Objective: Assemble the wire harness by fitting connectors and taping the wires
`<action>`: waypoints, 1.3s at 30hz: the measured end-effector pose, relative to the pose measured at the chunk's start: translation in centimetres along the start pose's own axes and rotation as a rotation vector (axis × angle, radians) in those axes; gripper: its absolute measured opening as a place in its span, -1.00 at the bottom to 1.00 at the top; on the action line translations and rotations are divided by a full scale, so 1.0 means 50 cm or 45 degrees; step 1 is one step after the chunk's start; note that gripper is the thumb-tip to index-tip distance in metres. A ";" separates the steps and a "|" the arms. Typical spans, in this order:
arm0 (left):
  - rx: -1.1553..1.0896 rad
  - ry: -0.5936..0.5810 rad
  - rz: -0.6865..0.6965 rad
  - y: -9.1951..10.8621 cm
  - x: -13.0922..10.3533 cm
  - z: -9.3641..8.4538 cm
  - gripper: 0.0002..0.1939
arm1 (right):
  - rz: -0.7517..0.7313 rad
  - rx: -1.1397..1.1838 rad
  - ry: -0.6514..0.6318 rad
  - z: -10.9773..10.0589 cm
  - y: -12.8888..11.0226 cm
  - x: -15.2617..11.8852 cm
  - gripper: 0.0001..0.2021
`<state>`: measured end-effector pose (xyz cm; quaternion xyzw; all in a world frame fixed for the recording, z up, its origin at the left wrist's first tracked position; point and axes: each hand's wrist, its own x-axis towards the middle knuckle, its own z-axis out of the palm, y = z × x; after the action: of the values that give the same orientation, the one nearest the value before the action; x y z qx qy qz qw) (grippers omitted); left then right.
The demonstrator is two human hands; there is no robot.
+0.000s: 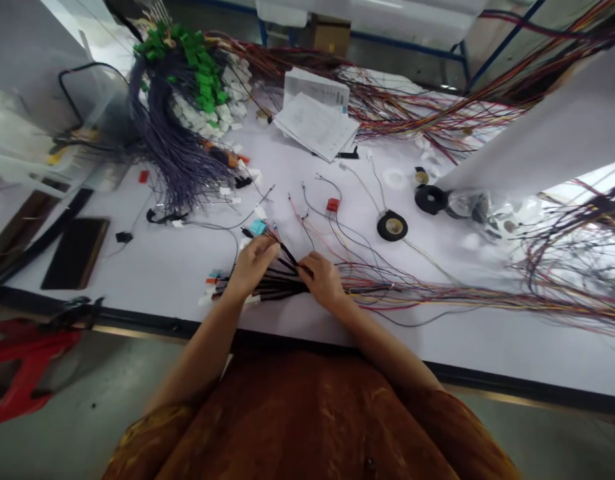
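Black-sleeved wires [280, 287] fan out to the left on the white table, with orange and white connectors at their ends. My left hand [253, 261] pinches the upper end of one black-sleeved cable, beside a light blue connector [258, 227]. Lower on that same cable, my right hand [321, 277] has its fingers closed, where the black sleeves meet. From there a long bundle of red, yellow and dark wires [437, 293] runs off to the right. Thin loose wires and a red connector [332, 205] lie beyond my hands.
Purple wires [172, 153] with green and white connectors are heaped at the back left. Papers [315, 120] lie at the back middle, a black tape roll [392, 226] right of centre. A dark flat object [75, 253] rests at the left; a white column [537, 127] stands at the right.
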<state>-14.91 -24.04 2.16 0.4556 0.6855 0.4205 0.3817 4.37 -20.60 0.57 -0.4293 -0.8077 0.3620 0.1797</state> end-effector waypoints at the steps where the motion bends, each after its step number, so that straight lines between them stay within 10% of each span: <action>1: -0.116 -0.033 -0.055 -0.003 0.003 0.000 -0.66 | -0.021 0.017 -0.011 -0.004 0.000 0.002 -0.80; 12: -0.431 0.065 -0.099 -0.005 -0.039 0.008 -0.55 | 0.200 0.111 -0.578 -0.050 -0.012 0.135 -0.79; 19: -0.537 0.221 -0.341 -0.034 -0.047 -0.015 -0.47 | 0.325 0.094 0.011 -0.035 0.023 0.086 -0.75; 23: 0.068 0.675 0.279 -0.004 -0.052 -0.021 -0.38 | 0.369 -0.123 0.012 -0.025 0.007 0.074 -0.79; 26: 0.530 0.370 0.681 0.020 -0.033 0.013 -0.63 | 0.352 -0.253 -0.019 -0.015 -0.013 0.071 -0.79; 29: 0.841 -0.028 0.586 0.010 0.005 0.056 -0.71 | 0.297 -0.270 0.001 -0.010 -0.018 0.060 -0.78; 34: 1.034 0.044 0.454 -0.022 0.040 0.081 -0.69 | 0.117 0.029 0.140 -0.059 0.010 0.059 -0.82; 39: 0.649 0.086 0.490 -0.011 0.052 0.090 -0.71 | 0.357 -0.190 0.357 -0.144 0.046 0.143 -0.80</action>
<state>-11.74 -20.69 -0.31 0.6435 0.6824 0.3147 0.1457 5.94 -10.76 3.56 -0.5958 -0.7317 0.2595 0.2058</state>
